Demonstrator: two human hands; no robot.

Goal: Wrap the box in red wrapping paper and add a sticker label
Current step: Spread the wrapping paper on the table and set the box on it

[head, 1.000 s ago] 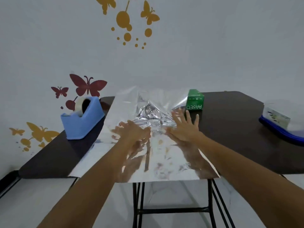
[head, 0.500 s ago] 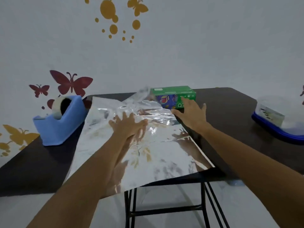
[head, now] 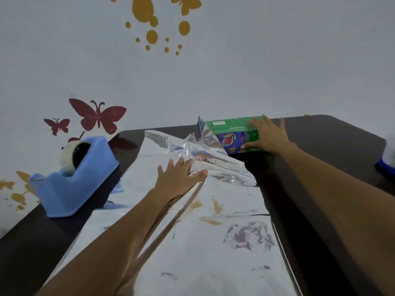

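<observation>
L hand (head: 179,180) flat on silvery paper (head: 213,242); R hand (head: 269,135) grips box (head: 230,133); dark table (head: 331,146), butterfly-decal wall (head: 256,60).

Pale grey-white wall (head: 256,71) fills everything behind the dark table (head: 342,142), and the light on it is soft and even. The table top is glossy, a near-black brown with rounded far corners, and it carries a dim reddish reflection by its far left corner. Just above that corner sits a large dark-red butterfly decal (head: 97,116), with a smaller red butterfly (head: 57,125) further left. High above the table are ochre dots and butterflies (head: 149,22). Low down, left of the table, are more ochre butterflies (head: 20,196).
</observation>
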